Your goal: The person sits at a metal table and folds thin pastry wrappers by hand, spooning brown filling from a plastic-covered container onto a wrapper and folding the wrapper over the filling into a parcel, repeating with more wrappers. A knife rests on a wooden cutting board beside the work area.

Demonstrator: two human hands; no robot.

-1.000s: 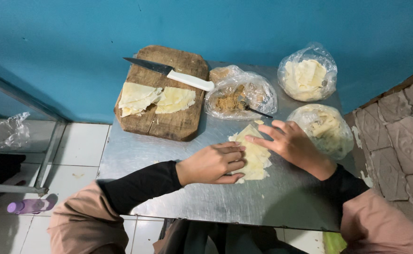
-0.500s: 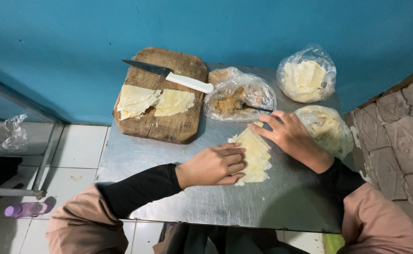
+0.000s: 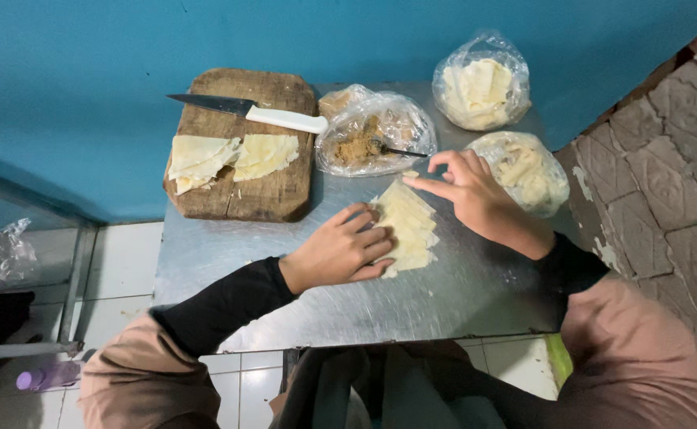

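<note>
Desk [image 3: 229, 262]: steel top against the blue wall, carrying everything within arm's reach of the seated person; the pastry stack at its middle is the landmark for what follows.
Cutting board [image 3: 261, 199]: wooden, up and to the left of the pastry stack, pushed back toward the wall so the front of the desk stays free for handwork.
Filling bag [image 3: 364, 131]: clear plastic over a brown crumbly filling, just above the stack, mouth open with a dark spoon [image 3: 402, 150] left standing in it, handy for scooping.
Upper bag [image 3: 482, 82]: clear, holding pale sheets, far above and right of the stack.
Near bag [image 3: 523, 171]: clear, holding pale folded pieces, right of the stack, beside the right hand.
Knife [image 3: 245, 111]: white handle, lying flat across the top of the board, blade pointing away from the stack.
Cut sheets [image 3: 233, 157]: two pale piles on the board, left of the stack.
Pastry stack [image 3: 408, 222]: thin yellowish sheets fanned on the bare steel, between both hands.
Left hand [image 3: 340, 253]: grip flat and open, fingers pressed on the stack's left edge, seemingly to pin it.
Right hand [image 3: 475, 195]: grip loosely open, fingertips touching the stack's top corner, grasping nothing firmly.
</note>
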